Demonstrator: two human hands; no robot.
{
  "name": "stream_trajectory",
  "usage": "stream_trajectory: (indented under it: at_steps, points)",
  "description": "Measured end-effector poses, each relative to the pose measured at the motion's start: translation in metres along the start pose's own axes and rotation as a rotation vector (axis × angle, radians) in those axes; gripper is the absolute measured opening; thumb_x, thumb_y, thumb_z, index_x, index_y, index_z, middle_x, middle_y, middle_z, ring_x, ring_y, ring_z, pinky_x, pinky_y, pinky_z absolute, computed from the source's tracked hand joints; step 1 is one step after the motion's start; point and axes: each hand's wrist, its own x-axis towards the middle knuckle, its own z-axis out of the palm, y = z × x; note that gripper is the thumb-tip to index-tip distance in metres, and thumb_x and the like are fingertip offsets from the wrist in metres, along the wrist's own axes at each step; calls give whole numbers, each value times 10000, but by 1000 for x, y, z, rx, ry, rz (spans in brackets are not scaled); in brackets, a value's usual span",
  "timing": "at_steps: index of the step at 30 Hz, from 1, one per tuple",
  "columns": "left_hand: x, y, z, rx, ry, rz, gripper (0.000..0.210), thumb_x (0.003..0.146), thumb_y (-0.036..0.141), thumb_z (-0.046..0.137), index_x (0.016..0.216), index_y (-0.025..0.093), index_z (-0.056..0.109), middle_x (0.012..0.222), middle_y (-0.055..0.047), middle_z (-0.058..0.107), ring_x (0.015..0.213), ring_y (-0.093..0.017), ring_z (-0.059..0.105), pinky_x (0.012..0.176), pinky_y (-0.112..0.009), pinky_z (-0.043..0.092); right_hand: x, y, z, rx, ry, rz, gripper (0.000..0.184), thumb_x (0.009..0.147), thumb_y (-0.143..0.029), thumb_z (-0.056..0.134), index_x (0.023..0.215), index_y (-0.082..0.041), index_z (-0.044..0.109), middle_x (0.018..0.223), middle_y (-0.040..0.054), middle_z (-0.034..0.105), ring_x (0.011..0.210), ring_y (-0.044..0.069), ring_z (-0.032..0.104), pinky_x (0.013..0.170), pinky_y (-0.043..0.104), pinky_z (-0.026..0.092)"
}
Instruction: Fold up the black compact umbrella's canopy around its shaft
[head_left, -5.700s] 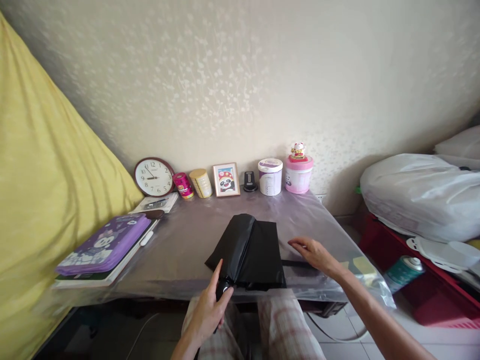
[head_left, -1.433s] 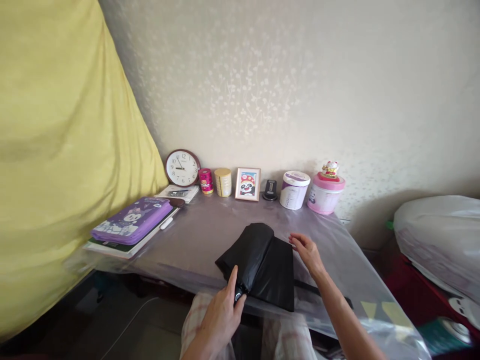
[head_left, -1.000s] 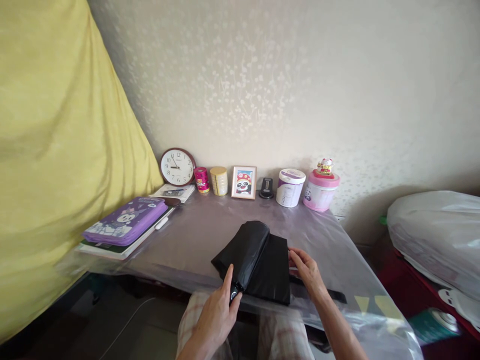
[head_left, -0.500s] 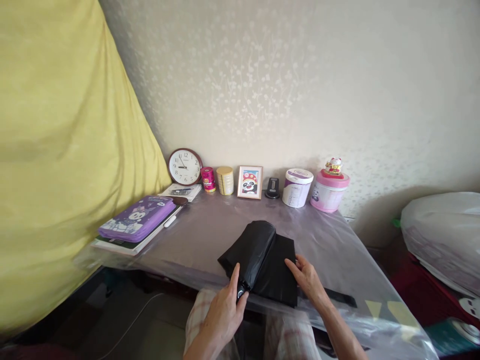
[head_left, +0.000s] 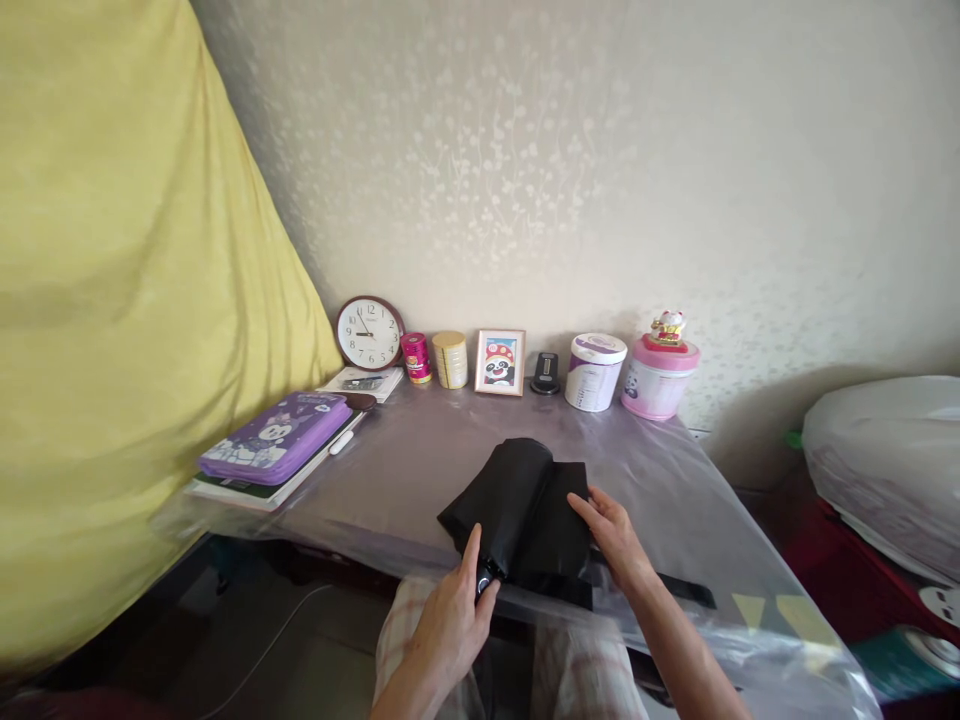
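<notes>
A black folding umbrella [head_left: 511, 490] lies at the front edge of the table, its canopy loose and partly folded. My left hand [head_left: 454, 610] is closed around its short dark handle [head_left: 485, 578], thumb and forefinger at the base of the cloth. With thumb and fingers, my right hand [head_left: 611, 530] pinches the outer edge of a flat canopy panel [head_left: 559, 520] on the right side. Part of a flat black strip [head_left: 686, 590] shows on the table beyond my right wrist; I cannot make out what it is.
A table [head_left: 405, 470] under clear plastic spreads before me. Along the wall stand a clock [head_left: 370, 333], small cans, a picture frame [head_left: 499, 362], a white tub [head_left: 595, 373] and a pink tub [head_left: 658, 380] with a cat figurine. A purple case [head_left: 276, 437] lies on books at left.
My right hand has moved slightly up and away from me with the panel's edge, and the panel now bends more. My left hand keeps its hold on the handle.
</notes>
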Motion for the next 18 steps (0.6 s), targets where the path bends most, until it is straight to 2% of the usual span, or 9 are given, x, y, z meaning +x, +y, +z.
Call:
stream_trajectory:
  at_steps: [7,13,18]
  points:
    - [0,3,-3,14,-2,2,606,911,349,343,1442,198,93,1035,-73,663,923,-182,621,716,-230,411,22,-8,28,-138,33,-121,475,709,-487,609,1052,-160,613,658,20,651,613,180,618,513,249,487]
    - [0,0,0,23,23,29,610,908,347,350,1443,196,99,978,-70,674,896,-188,626,721,-244,418,48,-4,57,-306,-15,-182,470,752,-435,564,1133,-161,584,716,42,666,629,187,625,499,261,487]
    - [1,-5,4,-13,52,48,615,901,353,361,1441,200,109,1012,-74,668,894,-192,625,716,-248,416,66,3,69,-451,-4,-177,475,744,-351,590,1171,-147,551,837,70,673,721,191,639,532,256,494]
